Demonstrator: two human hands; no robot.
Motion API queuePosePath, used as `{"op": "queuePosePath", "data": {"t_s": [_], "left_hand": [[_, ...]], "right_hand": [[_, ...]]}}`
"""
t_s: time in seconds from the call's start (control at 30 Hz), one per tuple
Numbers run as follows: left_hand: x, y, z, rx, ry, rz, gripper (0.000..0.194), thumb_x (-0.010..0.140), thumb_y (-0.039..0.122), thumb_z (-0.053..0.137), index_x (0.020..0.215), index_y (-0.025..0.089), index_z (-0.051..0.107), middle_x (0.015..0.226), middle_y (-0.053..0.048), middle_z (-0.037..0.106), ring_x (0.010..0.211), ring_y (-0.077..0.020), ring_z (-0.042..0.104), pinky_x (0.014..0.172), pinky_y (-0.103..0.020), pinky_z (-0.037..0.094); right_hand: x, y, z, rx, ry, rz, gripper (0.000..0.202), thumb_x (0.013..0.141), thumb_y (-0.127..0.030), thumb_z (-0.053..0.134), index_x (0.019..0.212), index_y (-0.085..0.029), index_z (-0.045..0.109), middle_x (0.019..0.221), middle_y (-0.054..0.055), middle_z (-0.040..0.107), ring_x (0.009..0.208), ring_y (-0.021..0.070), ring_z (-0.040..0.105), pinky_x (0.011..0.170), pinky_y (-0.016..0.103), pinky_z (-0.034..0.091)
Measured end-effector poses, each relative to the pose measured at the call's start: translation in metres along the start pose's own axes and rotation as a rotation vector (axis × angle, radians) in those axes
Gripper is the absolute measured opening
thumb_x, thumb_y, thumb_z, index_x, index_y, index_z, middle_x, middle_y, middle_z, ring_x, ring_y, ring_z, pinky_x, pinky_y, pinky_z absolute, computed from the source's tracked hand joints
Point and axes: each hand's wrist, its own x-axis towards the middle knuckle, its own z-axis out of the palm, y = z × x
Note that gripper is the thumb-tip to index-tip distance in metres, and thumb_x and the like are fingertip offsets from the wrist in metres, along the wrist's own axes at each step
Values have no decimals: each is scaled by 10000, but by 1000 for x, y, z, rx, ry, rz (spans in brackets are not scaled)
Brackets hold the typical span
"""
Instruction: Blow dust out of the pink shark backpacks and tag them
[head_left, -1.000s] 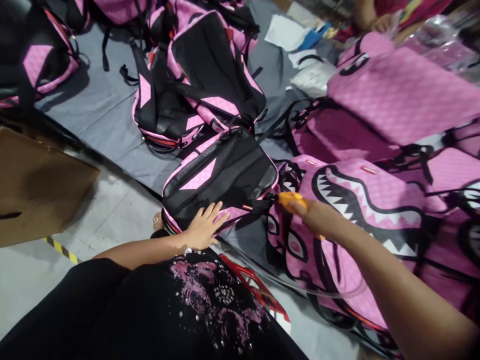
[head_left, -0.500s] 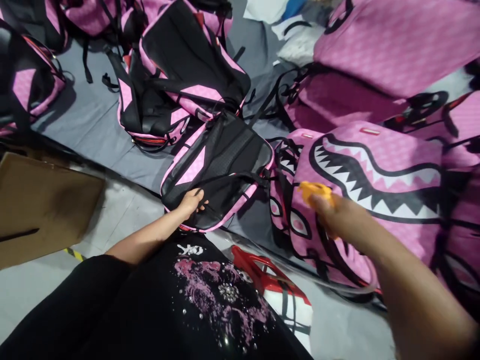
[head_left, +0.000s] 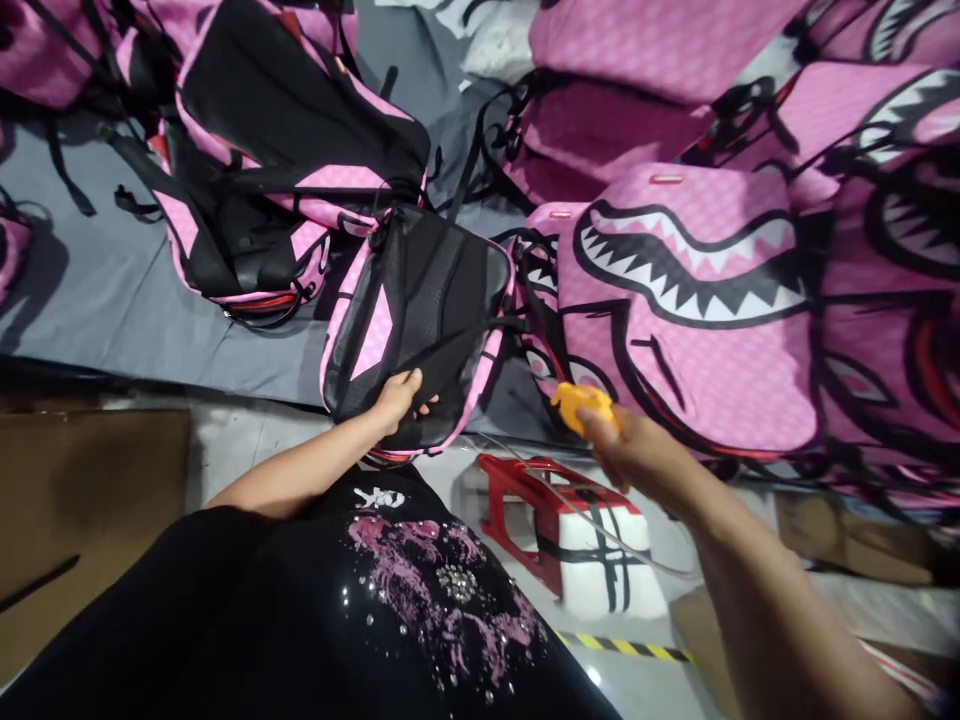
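Bench (head_left: 225, 352): backpack (head_left: 442, 285) lies at its front edge, back panel up. From my remote view, handling seems under way; amount left unclear. Left hand (head_left: 397, 404) closed on its strap (head_left: 459, 344); right hand (head_left: 621, 446) grips orange tool (head_left: 581, 404), apart from it.

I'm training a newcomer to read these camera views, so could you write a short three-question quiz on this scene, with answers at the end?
1. True or false: the left hand is resting on the cardboard box.
2. What colour is the object in the right hand?
A) Blue
B) Orange
C) Green
3. Fill in the blank: the large pink backpack shows a printed mouth lined with pointed white ____.

Key: 1. False, it is at the black-backed backpack; 2. B; 3. teeth.
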Motion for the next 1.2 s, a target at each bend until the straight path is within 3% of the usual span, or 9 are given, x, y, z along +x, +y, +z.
{"op": "queuePosePath", "data": {"t_s": [0.13,0.27,0.37,0.5,0.63,0.8,1.03,1.13,1.2], "left_hand": [[11,4,-9,-281,-95,-267,464,1025,458,278,1251,139,529,962,-122,739,552,-108,597,526,-230,460],[-5,5,-21,44,-185,191,426,943,404,539,1312,193,564,1304,-117,641,1041,-193,662,905,-330,527],[-24,5,-60,124,32,448,481,845,398,681,1285,221,602,1425,-95,548,1281,-249,535,1112,-398,408],[-32,5,-125,-273,292,-85,372,926,356,578,1199,104,601,1276,-205,621,1197,-263,613,1072,-410,459],[-20,11,-151,-508,138,-424,479,969,303,472,1354,16,479,1357,-297,544,1262,-300,583,1038,-376,504],[-10,21,-145,-520,137,-477,610,948,286,509,1467,9,344,1454,-307,443,1375,-325,472,1043,-381,514],[-6,28,-142,-459,128,-482,452,984,249,381,1354,-6,430,1263,-274,582,1133,-269,652,780,-292,594],[-19,20,-132,-99,140,-312,378,952,297,475,1232,52,539,1147,-231,639,1052,-279,674,832,-363,584],[-28,13,-119,330,230,40,426,880,313,598,1250,106,552,1222,-215,618,1168,-323,613,967,-471,528]], "right_hand": [[-42,-3,56,95,-132,33,457,943,-605,341,814,-215,541,561,42,602,472,194,569,495,292,419],[-67,-21,141,-153,-43,162,375,988,-491,373,1044,-181,576,783,122,706,739,270,700,630,318,480],[-67,-37,197,-348,7,220,385,1021,-475,340,1124,-158,532,831,138,701,784,283,714,653,329,487],[-51,-45,238,-500,141,193,379,1022,-447,365,1186,-135,504,905,139,658,802,275,707,636,320,479],[-43,-41,243,-578,241,216,425,1014,-433,394,1261,-99,487,904,160,640,819,293,695,674,344,473],[-34,-41,230,-579,197,209,491,1019,-440,394,1327,-62,447,918,175,659,807,293,697,681,350,471],[-29,-13,221,-522,100,39,525,1038,-435,365,1443,-102,357,1024,155,686,888,260,707,703,305,472],[-39,-20,201,-515,83,60,530,1026,-449,391,1426,-101,388,1002,162,698,867,273,710,680,313,477],[-41,-30,186,-500,77,32,543,1015,-457,418,1411,-86,410,978,174,702,873,286,710,680,324,482]]}}
